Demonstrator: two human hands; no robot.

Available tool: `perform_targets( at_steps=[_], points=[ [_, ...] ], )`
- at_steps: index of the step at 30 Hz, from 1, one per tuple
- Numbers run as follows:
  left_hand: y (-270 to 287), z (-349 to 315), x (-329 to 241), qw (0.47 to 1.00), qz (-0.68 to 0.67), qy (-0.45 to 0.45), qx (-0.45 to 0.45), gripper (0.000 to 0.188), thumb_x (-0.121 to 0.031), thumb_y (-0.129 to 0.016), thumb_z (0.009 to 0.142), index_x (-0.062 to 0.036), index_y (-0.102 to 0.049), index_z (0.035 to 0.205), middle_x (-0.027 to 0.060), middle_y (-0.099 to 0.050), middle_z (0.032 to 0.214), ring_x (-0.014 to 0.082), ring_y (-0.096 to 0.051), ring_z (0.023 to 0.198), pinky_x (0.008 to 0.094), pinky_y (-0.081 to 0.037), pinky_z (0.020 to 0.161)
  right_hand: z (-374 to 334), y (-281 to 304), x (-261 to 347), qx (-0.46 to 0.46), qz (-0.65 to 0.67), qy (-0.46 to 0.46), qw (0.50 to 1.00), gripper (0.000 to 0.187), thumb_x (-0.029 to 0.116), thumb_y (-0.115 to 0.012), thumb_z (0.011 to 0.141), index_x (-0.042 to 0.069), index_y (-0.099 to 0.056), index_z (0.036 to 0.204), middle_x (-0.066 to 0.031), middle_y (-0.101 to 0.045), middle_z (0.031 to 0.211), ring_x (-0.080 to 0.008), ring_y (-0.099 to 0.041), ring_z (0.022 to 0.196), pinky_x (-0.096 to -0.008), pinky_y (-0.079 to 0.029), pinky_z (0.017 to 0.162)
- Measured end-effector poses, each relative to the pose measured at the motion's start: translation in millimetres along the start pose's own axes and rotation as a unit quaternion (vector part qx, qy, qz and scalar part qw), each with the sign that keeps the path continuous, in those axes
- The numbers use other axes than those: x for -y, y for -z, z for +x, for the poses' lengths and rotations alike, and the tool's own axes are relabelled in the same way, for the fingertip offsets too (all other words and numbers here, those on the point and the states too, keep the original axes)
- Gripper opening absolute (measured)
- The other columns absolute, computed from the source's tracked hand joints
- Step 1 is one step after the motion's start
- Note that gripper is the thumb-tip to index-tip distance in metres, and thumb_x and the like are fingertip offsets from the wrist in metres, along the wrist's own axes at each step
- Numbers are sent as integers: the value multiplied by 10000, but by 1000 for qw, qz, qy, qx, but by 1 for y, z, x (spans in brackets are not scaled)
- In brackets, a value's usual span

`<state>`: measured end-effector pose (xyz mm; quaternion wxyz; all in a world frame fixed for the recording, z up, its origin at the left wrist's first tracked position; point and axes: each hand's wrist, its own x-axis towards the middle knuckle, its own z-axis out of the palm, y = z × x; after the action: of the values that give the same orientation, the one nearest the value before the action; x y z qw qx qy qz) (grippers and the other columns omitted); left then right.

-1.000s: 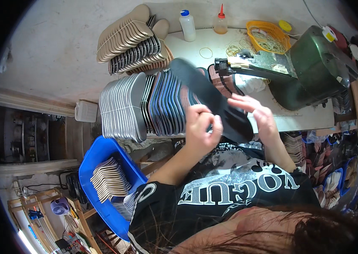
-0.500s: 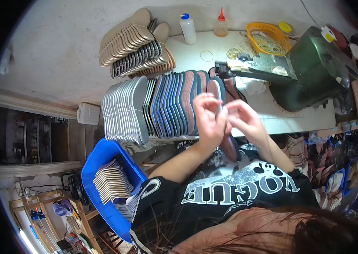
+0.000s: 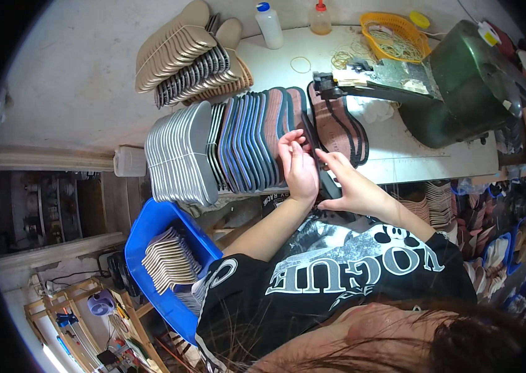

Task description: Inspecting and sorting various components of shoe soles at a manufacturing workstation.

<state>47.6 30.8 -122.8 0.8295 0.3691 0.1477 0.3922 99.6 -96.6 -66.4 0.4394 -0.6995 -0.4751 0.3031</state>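
A dark shoe sole [image 3: 330, 188] is turned edge-on between my two hands, at the front of the table. My left hand [image 3: 301, 174] is against its left side, palm partly up and fingers curled. On the other side, my right hand [image 3: 355, 188] has its fingertips on the sole and its thumb lower down, spread apart from them. Just behind lie reddish-brown soles with dark rims [image 3: 332, 127], overlapping flat on the table. Left of my hands stands a long row of blue-edged soles [image 3: 247, 143], with a banded stack of silver-grey soles [image 3: 179, 155] at its end.
A green machine with a long arm [image 3: 462, 93] occupies the table's right side. Behind are a yellow basket of rubber bands [image 3: 393, 34], two bottles [image 3: 269, 28] and bundled beige soles [image 3: 173, 53]. A blue bin [image 3: 145, 239] with more soles stands below left.
The sole in my hands has turned from showing its reddish face to edge-on. My right hand has shifted down, its fingers now spread along the sole. The view has moved slightly.
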Motion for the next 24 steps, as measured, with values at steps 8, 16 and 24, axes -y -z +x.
perform_targets(
  at_steps=[8,16,24],
  points=[
    [-19,21,-50,997,71,-14,0,372,-57,-626,869,-73,-422,1180,22,-459,1106,101,-461,927,273,-378,848,-11,13,24,-132,279,-14,951,587,-35,-593,793,23,-401,1344,-63,-489,1118,-140,-497,1110,-284,-426,964],
    [-33,18,-78,970,64,212,99,376,-123,-729,825,-13,-538,1130,57,-630,1001,141,-617,889,271,-500,802,-6,30,30,-108,401,12,909,474,18,-656,832,-7,-474,1269,-96,-532,1201,-178,-544,1135,-287,-450,948],
    [-40,14,-68,954,88,208,195,245,-91,-696,830,-28,-581,1037,41,-651,877,111,-619,731,262,-517,685,20,29,-36,78,562,-73,821,334,176,-727,821,7,-596,1078,-58,-654,965,-101,-623,822,-239,-519,720]
  ],
)
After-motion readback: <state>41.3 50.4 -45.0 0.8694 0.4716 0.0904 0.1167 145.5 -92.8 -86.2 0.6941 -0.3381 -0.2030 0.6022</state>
